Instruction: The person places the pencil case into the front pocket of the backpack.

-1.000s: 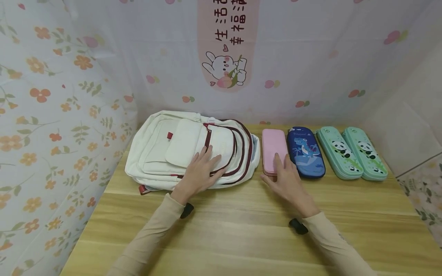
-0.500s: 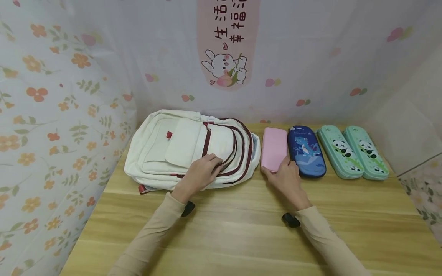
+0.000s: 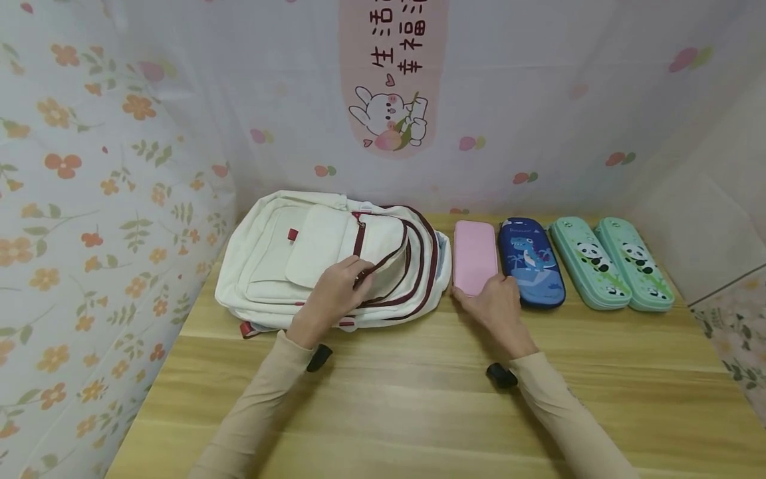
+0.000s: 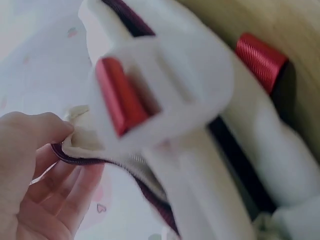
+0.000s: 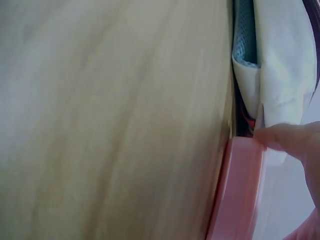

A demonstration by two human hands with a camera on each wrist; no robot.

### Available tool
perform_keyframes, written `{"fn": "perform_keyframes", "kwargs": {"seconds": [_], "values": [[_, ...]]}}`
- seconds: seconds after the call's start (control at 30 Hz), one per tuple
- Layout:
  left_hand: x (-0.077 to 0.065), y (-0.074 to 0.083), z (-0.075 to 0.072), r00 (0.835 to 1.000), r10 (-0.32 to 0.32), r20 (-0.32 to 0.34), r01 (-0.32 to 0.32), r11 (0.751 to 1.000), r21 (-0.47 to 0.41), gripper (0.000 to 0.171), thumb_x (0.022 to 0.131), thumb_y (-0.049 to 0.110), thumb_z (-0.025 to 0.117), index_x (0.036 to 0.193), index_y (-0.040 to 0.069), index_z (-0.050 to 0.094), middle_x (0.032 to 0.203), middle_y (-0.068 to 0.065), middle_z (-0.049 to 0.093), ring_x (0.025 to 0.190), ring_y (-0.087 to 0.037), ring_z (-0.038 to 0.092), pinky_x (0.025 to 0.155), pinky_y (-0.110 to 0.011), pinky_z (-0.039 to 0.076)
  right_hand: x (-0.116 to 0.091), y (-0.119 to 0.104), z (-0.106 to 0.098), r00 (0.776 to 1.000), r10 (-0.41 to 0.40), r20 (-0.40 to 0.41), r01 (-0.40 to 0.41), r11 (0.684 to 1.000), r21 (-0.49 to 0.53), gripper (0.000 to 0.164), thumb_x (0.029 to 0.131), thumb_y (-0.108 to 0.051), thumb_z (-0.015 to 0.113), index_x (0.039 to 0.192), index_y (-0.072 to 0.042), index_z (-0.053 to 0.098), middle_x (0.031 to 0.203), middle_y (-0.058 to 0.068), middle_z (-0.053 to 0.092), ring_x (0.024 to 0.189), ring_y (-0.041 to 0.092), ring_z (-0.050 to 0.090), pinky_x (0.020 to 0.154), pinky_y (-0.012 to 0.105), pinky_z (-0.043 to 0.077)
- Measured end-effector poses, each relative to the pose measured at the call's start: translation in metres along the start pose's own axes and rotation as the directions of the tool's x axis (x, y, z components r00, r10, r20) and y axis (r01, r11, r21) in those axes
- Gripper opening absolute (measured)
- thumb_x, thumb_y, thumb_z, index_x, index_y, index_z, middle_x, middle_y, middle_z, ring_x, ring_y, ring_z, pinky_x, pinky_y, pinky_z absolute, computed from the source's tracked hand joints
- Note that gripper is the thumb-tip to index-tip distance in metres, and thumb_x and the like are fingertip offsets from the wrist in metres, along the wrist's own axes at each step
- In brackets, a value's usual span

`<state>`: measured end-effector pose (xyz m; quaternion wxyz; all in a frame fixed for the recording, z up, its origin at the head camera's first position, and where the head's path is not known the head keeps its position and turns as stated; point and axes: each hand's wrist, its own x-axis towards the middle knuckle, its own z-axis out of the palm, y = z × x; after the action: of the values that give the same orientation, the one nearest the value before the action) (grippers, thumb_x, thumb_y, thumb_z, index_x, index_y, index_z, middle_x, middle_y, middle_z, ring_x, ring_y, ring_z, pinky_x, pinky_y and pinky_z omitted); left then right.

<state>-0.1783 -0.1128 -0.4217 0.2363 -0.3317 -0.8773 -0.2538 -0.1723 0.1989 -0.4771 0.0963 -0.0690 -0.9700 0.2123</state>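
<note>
Where the left hand (image 3: 330, 291) pinches, zipper-edged white fabric (image 3: 389, 270) curves.

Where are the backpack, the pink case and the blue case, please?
Backpack (image 3: 326, 249): head view, on the flap across its front.
Pink case (image 3: 475, 256): head view, middle of its top face.
Blue case (image 3: 530, 262): head view, middle of its printed top.

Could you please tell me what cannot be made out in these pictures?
Inside of the backpack's front pocket: head view, hidden by the pocket's raised edge and the left hand.
Near right corner of the pink case: head view, covered by the right hand.
Most of the right hand: right wrist view, cut off by the right edge.
Top of the wall lettering: head view, cut off by the upper edge.
</note>
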Motion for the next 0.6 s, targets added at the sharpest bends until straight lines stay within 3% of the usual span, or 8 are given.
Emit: {"fn": "perform_keyframes", "kwargs": {"seconds": [0.17,0.43,0.6], "values": [[0.001,-0.004,-0.010,0.997,-0.002,-0.079,0.001,1.000,-0.010,0.008,0.086,0.001,0.073,0.093,-0.003,0.070,0.084,-0.011,0.068,0.068,-0.020,0.063,0.057,-0.030,0.057,0.003,0.007,-0.005,0.999,0.026,0.022,-0.026,1.000,0.008,0.084,0.074,-0.056,0.075,0.102,0.021,0.055,0.093,0.034,0.058,0.089,0.046,0.057,0.069,0.052,0.050],[0.002,-0.011,-0.019,0.981,-0.022,-0.195,0.007,0.997,-0.078,0.007,0.084,-0.005,0.068,0.091,-0.008,0.068,0.079,-0.015,0.069,0.062,-0.019,0.065,0.054,-0.026,0.058,0.007,0.015,-0.016,0.993,0.119,0.025,-0.121,0.981,0.151,0.072,0.074,-0.059,0.075,0.094,0.010,0.064,0.088,0.026,0.068,0.078,0.037,0.061,0.057,0.035,0.042],[0.000,-0.013,-0.023,0.966,-0.041,-0.256,0.015,0.994,-0.104,0.007,0.084,-0.006,0.068,0.090,-0.008,0.068,0.077,-0.015,0.069,0.062,-0.019,0.067,0.052,-0.024,0.059,0.006,0.012,-0.029,0.986,0.142,0.084,-0.156,0.969,0.191,0.078,0.078,-0.061,0.072,0.111,0.009,0.065,0.102,0.027,0.070,0.089,0.037,0.062,0.064,0.033,0.045]]}}
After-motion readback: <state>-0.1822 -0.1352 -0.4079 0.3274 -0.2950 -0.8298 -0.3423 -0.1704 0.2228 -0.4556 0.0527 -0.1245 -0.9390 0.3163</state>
